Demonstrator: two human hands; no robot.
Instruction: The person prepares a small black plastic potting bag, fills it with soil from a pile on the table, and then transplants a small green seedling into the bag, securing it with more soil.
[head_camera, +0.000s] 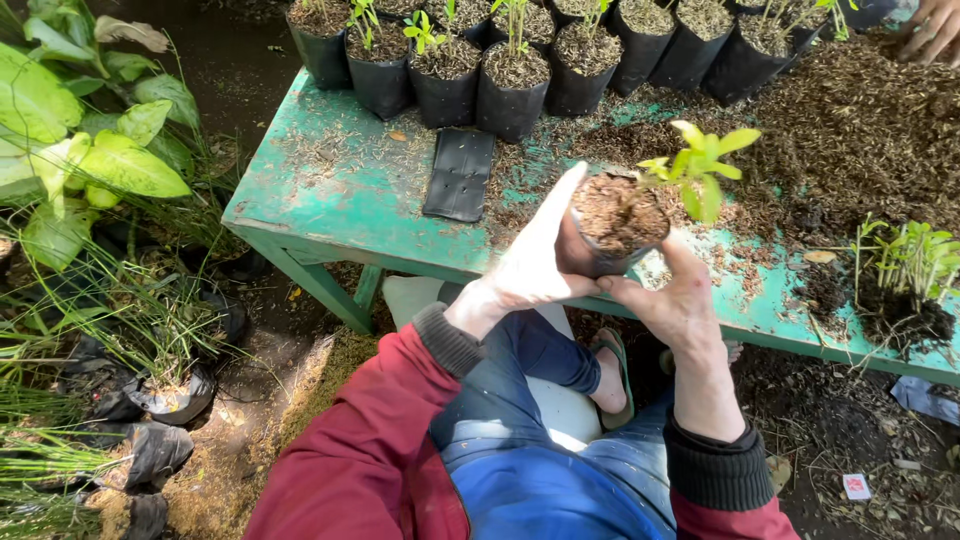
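Note:
I hold a small black nursery bag (590, 258) filled with brown soil (618, 212) in front of me, above the near edge of the green table (340, 200). A light green seedling (700, 165) stands in the soil at its right side. My left hand (530, 262) wraps the bag's left side, fingers stretched up along it. My right hand (672, 298) grips it from below and the right, thumb at the rim. Both sleeves are dark red with black cuffs.
A row of filled black bags (510, 75), some with seedlings, lines the table's far edge. Flat empty bags (460, 172) lie mid-table. Loose soil (850, 130) covers the right side, with a seedling clump (905, 265). Another person's hand (930, 30) shows top right. Leafy plants (90, 150) stand left.

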